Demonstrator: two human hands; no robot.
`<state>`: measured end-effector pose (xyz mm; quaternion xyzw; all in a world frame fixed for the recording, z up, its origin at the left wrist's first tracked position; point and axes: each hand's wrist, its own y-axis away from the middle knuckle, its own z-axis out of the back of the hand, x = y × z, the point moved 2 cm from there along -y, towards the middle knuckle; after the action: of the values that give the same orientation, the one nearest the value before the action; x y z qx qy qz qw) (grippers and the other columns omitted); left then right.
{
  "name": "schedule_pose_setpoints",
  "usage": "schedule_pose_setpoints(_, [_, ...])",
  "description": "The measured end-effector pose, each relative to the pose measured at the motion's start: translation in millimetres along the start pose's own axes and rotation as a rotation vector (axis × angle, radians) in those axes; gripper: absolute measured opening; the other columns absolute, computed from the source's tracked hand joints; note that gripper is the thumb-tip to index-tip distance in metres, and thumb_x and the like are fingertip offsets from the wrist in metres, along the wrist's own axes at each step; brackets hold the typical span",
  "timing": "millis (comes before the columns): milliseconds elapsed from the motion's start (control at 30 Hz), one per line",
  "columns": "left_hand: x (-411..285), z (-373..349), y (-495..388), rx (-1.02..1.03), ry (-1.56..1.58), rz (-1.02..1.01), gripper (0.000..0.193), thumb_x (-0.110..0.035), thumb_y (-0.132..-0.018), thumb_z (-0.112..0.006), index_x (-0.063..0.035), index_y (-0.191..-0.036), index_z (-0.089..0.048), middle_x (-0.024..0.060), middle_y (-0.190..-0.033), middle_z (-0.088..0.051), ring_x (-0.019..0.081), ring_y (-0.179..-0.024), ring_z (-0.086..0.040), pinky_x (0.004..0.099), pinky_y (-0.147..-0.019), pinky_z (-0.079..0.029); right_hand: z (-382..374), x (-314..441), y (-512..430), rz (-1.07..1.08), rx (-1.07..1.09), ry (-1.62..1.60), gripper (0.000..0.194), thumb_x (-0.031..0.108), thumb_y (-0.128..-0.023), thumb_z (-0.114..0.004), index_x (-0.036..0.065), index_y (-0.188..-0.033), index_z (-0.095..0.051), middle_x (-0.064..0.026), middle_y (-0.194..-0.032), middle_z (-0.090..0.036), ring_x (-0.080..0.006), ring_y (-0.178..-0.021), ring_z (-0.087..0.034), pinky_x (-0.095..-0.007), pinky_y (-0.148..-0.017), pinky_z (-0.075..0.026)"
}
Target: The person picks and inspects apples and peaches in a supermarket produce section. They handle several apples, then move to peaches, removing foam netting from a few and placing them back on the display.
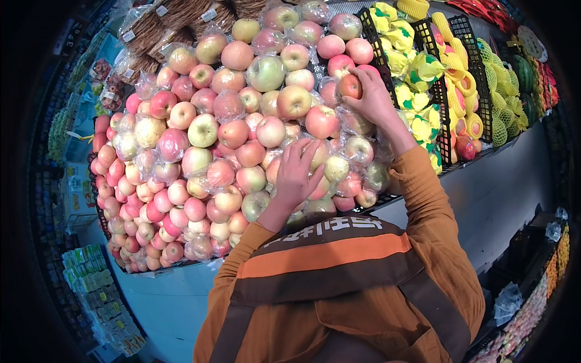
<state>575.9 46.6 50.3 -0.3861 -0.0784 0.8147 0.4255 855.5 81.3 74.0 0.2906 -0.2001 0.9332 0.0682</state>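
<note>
My right hand (pixel 374 97) has its thumb and fingers around a red apple (pixel 350 86) at the right side of the apple heap. Beside that apple are several pink apples (pixel 340 65) and some wrapped in clear film. Lower down, my left hand (pixel 297 170) lies palm down over the front of the heap, thumb apart from the fingers. It is close to a pale yellow apple (pixel 320 155), and I see no apple lifted in it. A red-yellow apple (pixel 321 121) sits bare between the two hands.
Black plastic crate dividers (pixel 433 77) separate the apples from yellow-wrapped fruit (pixel 411 100) and fruit in yellow foam nets (pixel 458 81). Watermelons (pixel 524 75) lie farther right. Bagged brown woven goods (pixel 150 34) stand at the back left. Stacked packages (pixel 102 295) are at lower left.
</note>
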Motion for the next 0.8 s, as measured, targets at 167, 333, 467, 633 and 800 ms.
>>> schedule_pose_setpoints(167, [6.1, 26.6, -35.9, 0.044, -0.325, -0.115, 0.065, -0.022, -0.087, -0.077, -0.0139, -0.148, -0.056, 0.0165, -0.155, -0.044, 0.0414, -0.142, -0.044, 0.0533, -0.118, -0.037, -22.4, 25.4, -4.3, -0.051, 0.116, -0.382, 0.076, 0.04, -0.087, -0.08, 0.003, -0.147, -0.052, -0.0253, -0.139, -0.062, -0.0395, -0.13, -0.06, -0.0451, -0.11, -0.049])
schedule_pose_setpoints(333, [34.9, 33.0, -94.9, 0.102, -0.329, -0.111, 0.071, -0.025, -0.087, -0.079, -0.017, -0.152, -0.052, 0.0158, -0.161, -0.041, 0.0433, -0.146, -0.04, 0.052, -0.119, -0.037, -38.8, 21.7, -9.5, 0.075, 0.032, -0.184, 0.059, 0.039, -0.102, -0.062, 0.004, -0.149, -0.053, -0.0211, -0.148, -0.058, -0.0423, -0.14, -0.049, -0.05, -0.118, -0.039])
schedule_pose_setpoints(467, [57.3, 35.1, -111.8, 0.237, -0.194, -0.037, 0.068, -0.023, -0.088, -0.079, -0.015, -0.15, -0.053, 0.0163, -0.154, -0.047, 0.0416, -0.137, -0.05, 0.0485, -0.114, -0.043, -36.7, 9.3, -16.7, 0.168, 0.013, -0.124, 0.051, 0.038, -0.104, -0.06, 0.004, -0.141, -0.06, -0.0191, -0.145, -0.059, -0.0431, -0.138, -0.049, -0.0517, -0.118, -0.037])
schedule_pose_setpoints(633, [58.0, 24.0, -97.3, 0.073, -0.231, -0.098, 0.058, -0.021, -0.086, -0.08, -0.0119, -0.139, -0.058, 0.019, -0.143, -0.052, 0.0417, -0.13, -0.054, 0.0501, -0.107, -0.047, -5.3, -15.2, -25.8, 0.144, -0.207, 0.07, 0.048, 0.036, -0.098, -0.067, 0.001, -0.129, -0.065, -0.0207, -0.134, -0.063, -0.0414, -0.128, -0.056, -0.0503, -0.111, -0.043])
schedule_pose_setpoints(800, [61.1, 19.8, -58.2, -0.046, -0.1, 0.178, 0.052, -0.024, -0.09, -0.078, -0.0036, -0.133, -0.056, 0.0227, -0.13, -0.056, 0.0431, -0.119, -0.057, 0.0494, -0.1, -0.049, -0.8, -8.5, 21.1, 0.099, -0.118, 0.028, 0.053, 0.031, -0.09, -0.075, 0.005, -0.136, -0.063, -0.0169, -0.142, -0.059, -0.0389, -0.133, -0.053, -0.0501, -0.112, -0.043])
